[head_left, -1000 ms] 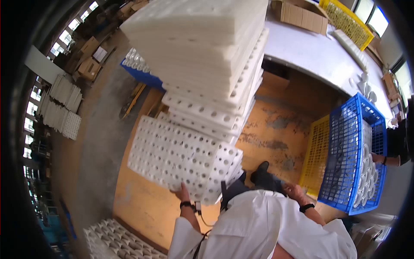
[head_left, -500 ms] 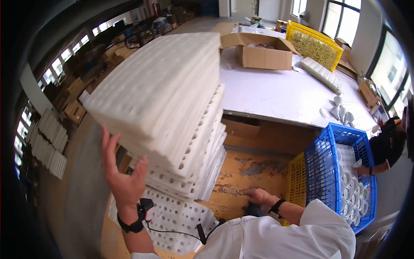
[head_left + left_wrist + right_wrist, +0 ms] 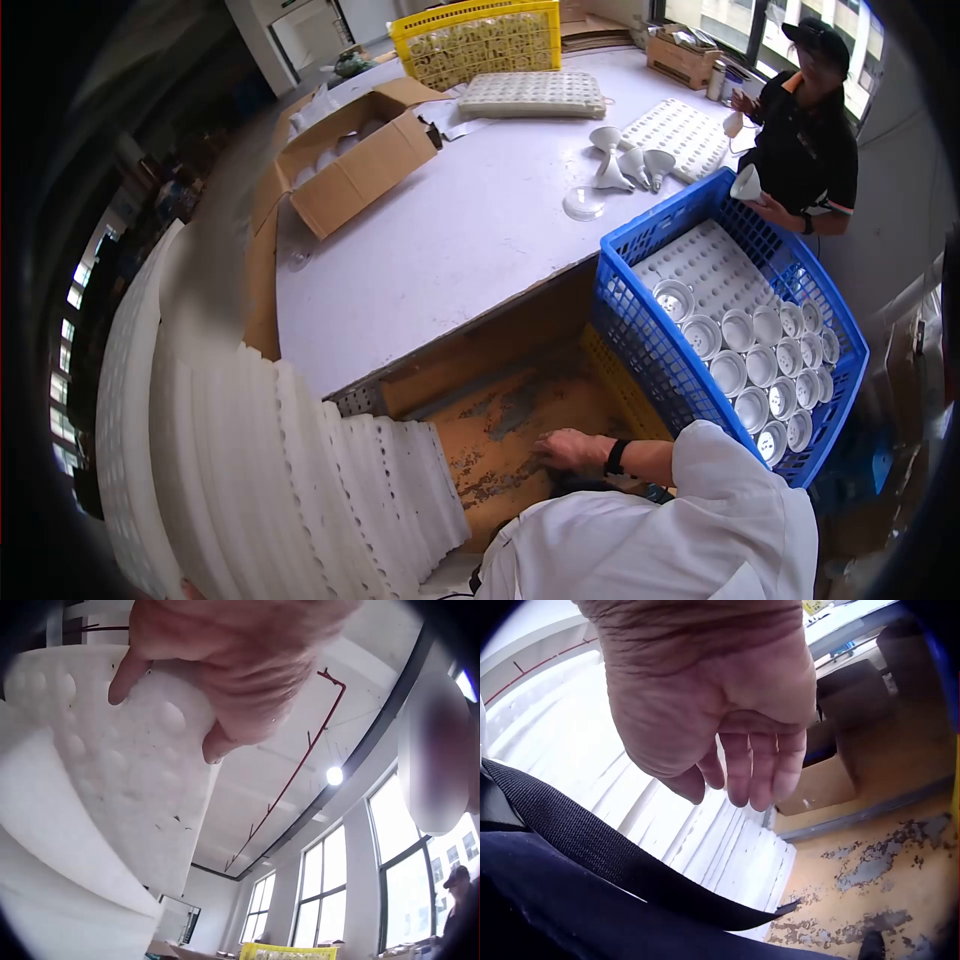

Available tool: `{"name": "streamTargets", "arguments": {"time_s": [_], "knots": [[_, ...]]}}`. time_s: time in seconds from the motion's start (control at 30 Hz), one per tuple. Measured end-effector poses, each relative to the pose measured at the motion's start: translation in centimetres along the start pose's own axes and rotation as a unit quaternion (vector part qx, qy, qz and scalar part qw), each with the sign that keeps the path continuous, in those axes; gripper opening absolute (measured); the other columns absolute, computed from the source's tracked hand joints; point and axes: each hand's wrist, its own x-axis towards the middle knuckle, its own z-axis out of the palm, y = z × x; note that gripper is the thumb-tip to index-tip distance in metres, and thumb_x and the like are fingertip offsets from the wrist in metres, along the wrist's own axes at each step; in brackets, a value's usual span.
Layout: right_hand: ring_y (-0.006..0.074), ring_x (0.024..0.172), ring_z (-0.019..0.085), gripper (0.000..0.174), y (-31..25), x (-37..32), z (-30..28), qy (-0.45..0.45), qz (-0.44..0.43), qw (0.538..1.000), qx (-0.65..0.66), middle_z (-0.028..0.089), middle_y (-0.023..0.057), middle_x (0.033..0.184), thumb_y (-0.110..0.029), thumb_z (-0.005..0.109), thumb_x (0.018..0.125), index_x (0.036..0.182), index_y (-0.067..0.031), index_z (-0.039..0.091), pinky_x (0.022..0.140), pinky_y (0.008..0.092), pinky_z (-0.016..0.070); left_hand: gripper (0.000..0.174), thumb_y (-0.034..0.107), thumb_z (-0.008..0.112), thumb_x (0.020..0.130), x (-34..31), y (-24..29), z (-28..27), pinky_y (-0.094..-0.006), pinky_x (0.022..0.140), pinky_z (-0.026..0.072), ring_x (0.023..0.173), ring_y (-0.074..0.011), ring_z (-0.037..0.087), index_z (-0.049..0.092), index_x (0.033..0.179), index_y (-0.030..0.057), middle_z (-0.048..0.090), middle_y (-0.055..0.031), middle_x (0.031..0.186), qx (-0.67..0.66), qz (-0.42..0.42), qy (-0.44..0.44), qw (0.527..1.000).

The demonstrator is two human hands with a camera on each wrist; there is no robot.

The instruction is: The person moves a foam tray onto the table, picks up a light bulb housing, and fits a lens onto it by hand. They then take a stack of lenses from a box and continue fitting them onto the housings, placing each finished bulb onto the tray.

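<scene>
My left hand point(image 3: 247, 664) pinches the edge of a white foam sheet with dimples point(image 3: 142, 765), as the left wrist view shows. In the head view this top sheet point(image 3: 130, 400) stands bent away at the far left from a tall stack of white foam sheets point(image 3: 320, 480) with holes along their sides. Only a fingertip of the left hand shows there, at the bottom edge. My right hand point(image 3: 568, 450) hangs with loosely curled fingers beside the stack and holds nothing; its palm and fingers point(image 3: 761, 769) show in the right wrist view.
A blue crate point(image 3: 700, 380) with white round cups and a holed sheet stands at the right. Behind it a person in black point(image 3: 805, 140) holds a white cone-shaped piece point(image 3: 746, 184). On the white table point(image 3: 450, 230) are a cardboard box point(image 3: 365, 185), foam trays and a yellow crate point(image 3: 480, 50).
The head view has turned right and come closer to the table. The left hand has gone from low beside the stack up to its top sheet, which now stands apart from the others.
</scene>
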Motion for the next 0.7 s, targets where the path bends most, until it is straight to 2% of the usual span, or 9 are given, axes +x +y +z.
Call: {"name": "streamTargets", "arguments": {"time_s": [0.1, 0.17, 0.23, 0.3, 0.37, 0.5, 0.63, 0.67, 0.7], "knots": [[0.0355, 0.097, 0.056, 0.036, 1.1, 0.5, -3.1, 0.053, -0.006, 0.998, 0.019, 0.059, 0.0177, 0.101, -0.021, 0.054, 0.084, 0.117, -0.0047, 0.055, 0.085, 0.0426, 0.0462, 0.051, 0.027, 0.078, 0.073, 1.9, 8.2, 3.3, -0.0583, 0.102, 0.0304, 0.12, -0.0468, 0.042, 0.057, 0.097, -0.0128, 0.047, -0.0261, 0.129, -0.055, 0.117, -0.013, 0.992], [0.0356, 0.096, 0.056, 0.037, 2.4, 0.8, -4.2, 0.088, -0.004, 0.995, 0.037, 0.059, 0.0178, 0.1, -0.019, 0.054, 0.084, 0.118, -0.0046, 0.054, 0.085, 0.0424, 0.0461, 0.051, 0.026, 0.077, 0.074, 1.6, 13.0, 6.6, -0.0592, 0.103, 0.0276, 0.122, -0.0471, 0.039, 0.056, 0.101, -0.0108, 0.047, -0.0248, 0.13, -0.141, 0.117, -0.026, 0.983], [0.0362, 0.096, 0.057, 0.041, 3.8, 1.2, -5.8, 0.139, -0.032, 0.989, 0.033, 0.06, 0.0193, 0.102, -0.024, 0.054, 0.084, 0.118, -0.0024, 0.053, 0.083, 0.0434, 0.0474, 0.044, 0.019, 0.073, 0.078, 1.0, 17.2, 10.9, -0.0521, 0.097, 0.0396, 0.113, -0.0436, 0.05, 0.055, 0.109, -0.0079, 0.055, -0.0237, 0.12, -0.253, 0.191, -0.077, 0.945], [0.0356, 0.095, 0.057, 0.04, 5.1, 1.1, -7.4, 0.175, -0.01, 0.984, 0.042, 0.06, 0.0184, 0.101, -0.023, 0.055, 0.084, 0.117, -0.0015, 0.054, 0.082, 0.043, 0.0476, 0.023, 0.006, 0.061, 0.075, -2.7, 19.6, 17.0, -0.0563, 0.105, 0.0234, 0.132, -0.0477, 0.023, 0.042, 0.084, -0.0022, 0.037, -0.0264, 0.138, -0.335, 0.17, -0.212, 0.902], [0.035, 0.095, 0.057, 0.039, 6.1, 1.0, -9.0, 0.211, 0.012, 0.976, 0.052, 0.06, 0.0175, 0.101, -0.023, 0.055, 0.084, 0.117, -0.0006, 0.054, 0.082, 0.0426, 0.0479, 0.029, 0.012, 0.065, 0.076, -5.9, 23.8, 21.5, -0.0605, 0.102, 0.0246, 0.132, -0.0516, 0.019, 0.043, 0.088, -0.0013, 0.036, -0.0276, 0.138, -0.415, 0.151, -0.267, 0.857], [0.034, 0.091, 0.058, 0.034, 8.2, 1.3, -11.5, 0.285, 0.066, 0.953, 0.075, 0.06, 0.0161, 0.099, -0.017, 0.056, 0.084, 0.115, -0.0021, 0.056, 0.08, 0.041, 0.0488, 0.027, 0.009, 0.061, 0.072, -13.0, 25.8, 29.8, -0.0609, 0.104, 0.0205, 0.132, -0.0535, 0.016, 0.038, 0.084, 0.0005, 0.033, -0.0288, 0.139, -0.478, 0.139, -0.322, 0.805], [0.0329, 0.086, 0.06, 0.029, 9.4, 1.9, -17.0, 0.391, 0.122, 0.908, 0.087, 0.062, 0.0152, 0.095, -0.012, 0.058, 0.083, 0.11, -0.0019, 0.059, 0.075, 0.0379, 0.0507, 0.031, 0.009, 0.067, 0.068, -20.4, 25.0, 38.1, -0.0609, 0.104, 0.0217, 0.132, -0.054, 0.016, 0.044, 0.087, 0.0001, 0.03, -0.0304, 0.14, -0.526, 0.134, -0.452, 0.708], [0.0306, 0.082, 0.063, 0.025, 9.3, 2.5, -18.9, 0.434, 0.132, 0.885, 0.11, 0.064, 0.0142, 0.091, -0.009, 0.058, 0.083, 0.107, -0.0019, 0.06, 0.072, 0.0348, 0.0514, 0.04, 0.002, 0.073, 0.061, -21.6, 24.5, 39.7, -0.0621, 0.104, 0.0227, 0.131, -0.0558, 0.015, 0.044, 0.089, 0.0008, 0.028, -0.0301, 0.141, -0.517, 0.147, -0.474, 0.697], [0.0285, 0.081, 0.063, 0.024, 9.2, 2.8, -21.2, 0.438, 0.171, 0.873, 0.127, 0.064, 0.0132, 0.09, -0.006, 0.058, 0.083, 0.107, -0.0023, 0.061, 0.071, 0.0327, 0.0512, 0.034, 0.001, 0.072, 0.059, -22.0, 24.6, 40.7, -0.0586, 0.105, 0.0251, 0.132, -0.0537, 0.015, 0.049, 0.084, -0.0017, 0.028, -0.0294, 0.141, -0.491, 0.138, -0.503, 0.698]]}}
